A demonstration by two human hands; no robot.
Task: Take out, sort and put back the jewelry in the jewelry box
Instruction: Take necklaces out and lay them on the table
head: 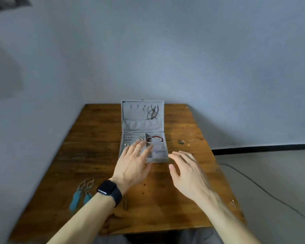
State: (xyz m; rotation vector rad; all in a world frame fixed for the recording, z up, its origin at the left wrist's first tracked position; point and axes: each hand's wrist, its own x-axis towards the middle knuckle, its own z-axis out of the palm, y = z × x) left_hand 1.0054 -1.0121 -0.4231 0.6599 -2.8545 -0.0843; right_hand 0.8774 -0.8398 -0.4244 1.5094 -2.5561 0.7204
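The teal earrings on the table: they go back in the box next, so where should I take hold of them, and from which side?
Pinch the silver wire loops at the far ends of the teal earrings, coming from above. They lie flat on the table, drops toward you, so the open loops probably lift easiest. The left hand is nearer.

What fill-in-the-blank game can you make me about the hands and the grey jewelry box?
1. The lid of the grey fabric jewelry box is ____.
2. The left hand wears a black smartwatch on its ____.
3. The two turquoise drop earrings lie on the brown wooden ____, outside the box.
4. The right hand holds ____.
Missing words: open, wrist, table, nothing.
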